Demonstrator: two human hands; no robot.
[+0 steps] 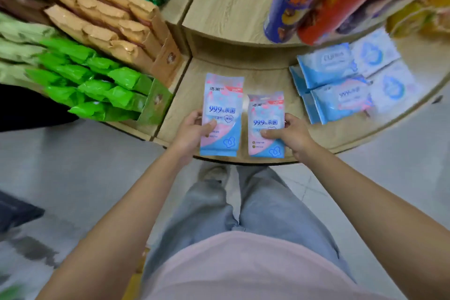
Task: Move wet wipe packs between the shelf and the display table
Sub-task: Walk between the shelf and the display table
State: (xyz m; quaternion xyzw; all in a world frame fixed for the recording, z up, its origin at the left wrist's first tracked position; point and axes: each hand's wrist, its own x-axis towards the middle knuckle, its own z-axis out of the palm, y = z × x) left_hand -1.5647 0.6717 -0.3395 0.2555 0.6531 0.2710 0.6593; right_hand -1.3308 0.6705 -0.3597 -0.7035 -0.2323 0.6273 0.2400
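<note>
head view: your left grip (pixel 192 133) holds a pink-and-blue wet wipe pack (pixel 222 109) by its left edge, thumb across the front. your right grip (pixel 291 135) pinches a second wet wipe pack (pixel 266 114) by its right edge, thumb on the front. the two packs are side by side in the centre of the frame, close but apart, printed faces towards you, over the front part of the pale wooden surface (pixel 263 73); whether they rest on it you cannot tell. at the right of the frame, blue wipe packs (pixel 336 85) lie stacked on the same surface. at the left, green packets (pixel 97 85) fill an open carton, with tan packets (pixel 109 22) above them. a blue tube (pixel 289 2) and a red tube (pixel 341 0) lie at the upper right.
</note>
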